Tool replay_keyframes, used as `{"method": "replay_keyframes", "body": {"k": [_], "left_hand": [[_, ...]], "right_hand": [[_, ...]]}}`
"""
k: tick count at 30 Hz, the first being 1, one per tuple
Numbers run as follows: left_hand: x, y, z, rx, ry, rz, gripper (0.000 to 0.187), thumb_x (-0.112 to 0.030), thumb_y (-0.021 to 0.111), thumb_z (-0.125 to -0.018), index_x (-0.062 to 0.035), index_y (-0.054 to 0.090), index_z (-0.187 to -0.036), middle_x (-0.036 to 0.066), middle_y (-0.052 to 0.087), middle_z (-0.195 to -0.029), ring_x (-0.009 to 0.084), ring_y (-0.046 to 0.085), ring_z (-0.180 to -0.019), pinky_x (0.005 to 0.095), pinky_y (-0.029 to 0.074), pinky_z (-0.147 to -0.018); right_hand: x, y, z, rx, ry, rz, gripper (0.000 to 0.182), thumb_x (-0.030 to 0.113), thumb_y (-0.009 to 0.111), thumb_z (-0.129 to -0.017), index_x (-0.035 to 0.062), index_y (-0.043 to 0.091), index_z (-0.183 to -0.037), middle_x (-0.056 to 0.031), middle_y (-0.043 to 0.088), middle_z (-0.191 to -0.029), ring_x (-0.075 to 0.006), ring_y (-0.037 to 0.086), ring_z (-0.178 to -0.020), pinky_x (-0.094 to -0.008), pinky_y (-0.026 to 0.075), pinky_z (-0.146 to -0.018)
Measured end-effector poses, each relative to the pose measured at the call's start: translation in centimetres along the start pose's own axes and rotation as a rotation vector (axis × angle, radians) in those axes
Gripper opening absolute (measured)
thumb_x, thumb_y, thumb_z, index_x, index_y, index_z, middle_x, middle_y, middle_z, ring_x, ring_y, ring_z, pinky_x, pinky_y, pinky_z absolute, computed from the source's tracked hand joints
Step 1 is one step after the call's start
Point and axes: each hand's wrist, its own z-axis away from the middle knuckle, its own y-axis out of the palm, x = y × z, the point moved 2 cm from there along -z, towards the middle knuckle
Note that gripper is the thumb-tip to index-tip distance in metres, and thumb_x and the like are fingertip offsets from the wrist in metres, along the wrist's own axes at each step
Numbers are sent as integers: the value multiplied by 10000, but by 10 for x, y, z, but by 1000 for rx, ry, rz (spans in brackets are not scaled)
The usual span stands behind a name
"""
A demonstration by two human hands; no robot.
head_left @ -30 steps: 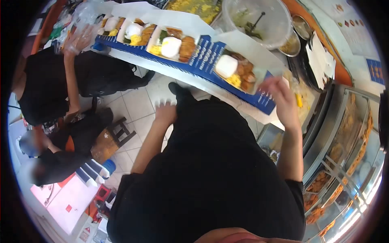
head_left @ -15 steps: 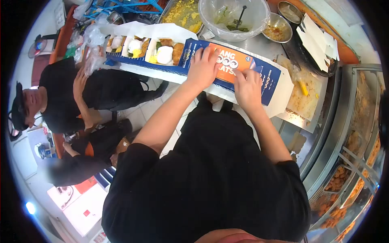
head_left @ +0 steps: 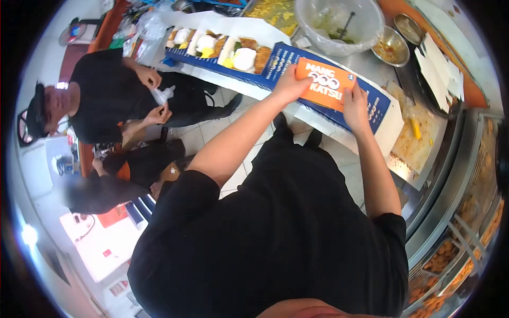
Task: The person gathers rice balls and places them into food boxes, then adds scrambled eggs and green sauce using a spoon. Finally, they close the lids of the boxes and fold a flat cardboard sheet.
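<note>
My left hand [head_left: 291, 86] grips the left side of an orange-topped takeaway box [head_left: 324, 98], thumb lying on its lid. The box's opposite side is held by my right hand [head_left: 356, 109]. White print on the lid reads "MANG KATSU". Blue printed boxes [head_left: 275, 62] stand on both sides of it in a row. To the left, several open blue boxes [head_left: 212, 68] hold white rice [head_left: 244, 59], browned fried cutlet [head_left: 262, 59] and yellow bits. White flaps stick out behind and in front of the row. My fingers' undersides are hidden.
A plastic-lined bowl [head_left: 339, 45] stands behind the row, beside a metal bowl [head_left: 391, 46] and a tray of yellow food [head_left: 270, 15]. A stained board [head_left: 411, 143] lies to the right, near a glass food case [head_left: 466, 228]. A co-worker [head_left: 101, 95] handles clear plastic at left.
Both my hands now grip the orange-topped box by its sides, its lid more fully in view. The view has shifted. The co-worker's hands have come together around clear plastic.
</note>
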Motion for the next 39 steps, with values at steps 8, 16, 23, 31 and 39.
{"method": "replay_keyframes", "body": {"k": [8,16,23,31,39], "left_hand": [[-16,-10,1,-107,-82,-122,573,-270,744,-799,29,511,-1230,264,617,-1204,397,592,-1152,434,476,-962],[-27,-28,-3,-3,-39,-233,664,-381,817,-754,73,573,-1173,260,669,-1089,394,650,-1030,421,516,-873],[-36,-19,9,103,22,-343,579,-375,601,-928,110,532,-1236,289,669,-1041,424,633,-1046,467,508,-887],[6,-2,36,-231,673,-637,743,-355,571,-920,3,293,-1509,266,278,-1550,436,200,-1463,559,248,-1148],[1,-31,14,226,1094,-897,764,-571,611,-873,-182,400,-1497,182,285,-1574,418,221,-1462,575,294,-1134]], "right_hand": [[-12,-16,-35,401,254,-83,537,321,531,-993,87,443,-1468,-170,674,-1182,-234,653,-1051,-327,493,-865],[35,-53,-48,462,346,2,558,369,551,-972,31,494,-1412,-169,689,-1076,-211,652,-930,-333,491,-824],[34,-57,-39,586,357,119,656,381,506,-995,40,308,-1518,-250,673,-1131,-339,667,-1031,-412,488,-883],[13,1,17,101,-192,403,724,456,442,-1008,21,227,-1545,-267,172,-1599,-427,125,-1494,-617,110,-1163],[37,-33,-1,471,-646,278,820,281,752,-807,94,368,-1507,-186,248,-1599,-432,202,-1468,-524,186,-1189]]}}
